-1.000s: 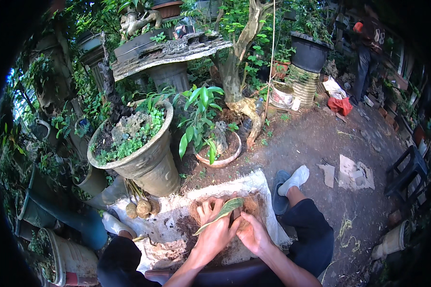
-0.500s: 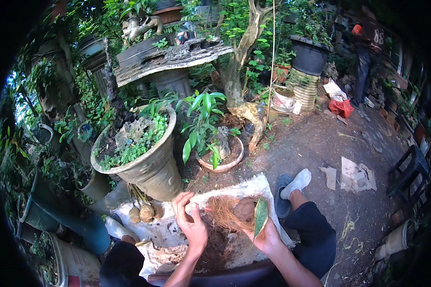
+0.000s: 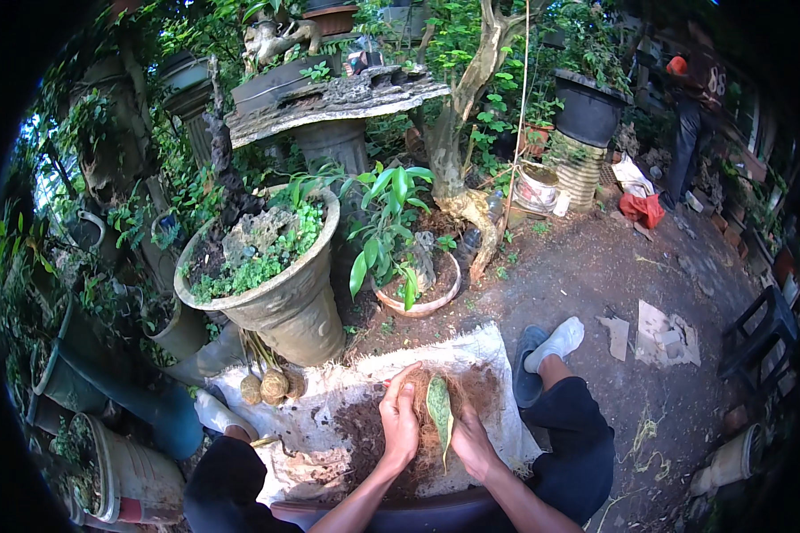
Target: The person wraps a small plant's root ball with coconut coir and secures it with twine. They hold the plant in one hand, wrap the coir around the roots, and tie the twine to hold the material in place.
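Observation:
My left hand point(image 3: 400, 422) and my right hand point(image 3: 471, 440) are closed round either side of a bundle of brown coir fibre point(image 3: 423, 391). A variegated pointed leaf point(image 3: 438, 416) stands out of the bundle between them, partly hiding it. Beneath lies a white woven sack point(image 3: 477, 342) with dark soil scattered on it. Several round brown balls with stems point(image 3: 273, 385) rest at the sack's left edge.
A large clay pot point(image 3: 284, 324), a low bowl planter point(image 3: 418, 306) and blue-green containers point(image 3: 164, 431) stand beyond and left. At right are a dark plastic chair point(image 3: 760, 329) and cardboard scraps point(image 3: 667, 333). Another person point(image 3: 689, 133) stands at the back right, near a red bag point(image 3: 642, 210).
My left hand, lifted open half a second ago, has come back onto the fibre bundle. My right hand has shifted a little left with the leaf, bringing both hands round the bundle.

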`<state>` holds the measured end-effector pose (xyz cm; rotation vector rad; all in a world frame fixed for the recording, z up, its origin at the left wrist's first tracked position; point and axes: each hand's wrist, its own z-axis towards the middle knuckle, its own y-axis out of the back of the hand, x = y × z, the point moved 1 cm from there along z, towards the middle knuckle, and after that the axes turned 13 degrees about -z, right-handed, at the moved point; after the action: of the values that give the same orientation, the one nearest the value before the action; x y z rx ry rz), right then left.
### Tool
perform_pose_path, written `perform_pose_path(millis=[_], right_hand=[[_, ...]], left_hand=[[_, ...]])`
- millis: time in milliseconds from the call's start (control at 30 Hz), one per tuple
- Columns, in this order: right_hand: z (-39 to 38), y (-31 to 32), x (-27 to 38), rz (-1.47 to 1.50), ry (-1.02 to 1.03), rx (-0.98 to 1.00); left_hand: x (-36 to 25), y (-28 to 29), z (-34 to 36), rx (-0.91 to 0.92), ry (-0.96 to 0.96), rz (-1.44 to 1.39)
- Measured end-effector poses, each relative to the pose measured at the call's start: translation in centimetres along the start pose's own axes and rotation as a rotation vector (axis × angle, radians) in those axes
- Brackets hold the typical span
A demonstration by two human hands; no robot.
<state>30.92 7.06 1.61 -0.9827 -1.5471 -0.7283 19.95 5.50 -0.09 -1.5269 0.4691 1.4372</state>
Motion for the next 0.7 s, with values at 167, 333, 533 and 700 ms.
perform_pose_path(millis=[167, 333, 533, 700], right_hand=[[-0.5, -1.1, 1.8, -0.841, 0.219, -0.08], [-0.3, -1.7, 3.2, -1.079, 0.465, -0.193], [0.7, -2.4, 3.2, -0.818, 0.667, -0.271], [1.2, -1.4, 2.8, -0.684, 0.612, -0.379]], left_hand=[[3.0, 1.7, -0.3, -0.211, 0.16, -0.432], [2.7, 2.1, -0.5, -0.202, 0.464, -0.939], [1.0, 1.2, -0.4, -0.139, 0.471, -0.765], [1.0, 1.1, -0.3, 0.042, 0.417, -0.619]])
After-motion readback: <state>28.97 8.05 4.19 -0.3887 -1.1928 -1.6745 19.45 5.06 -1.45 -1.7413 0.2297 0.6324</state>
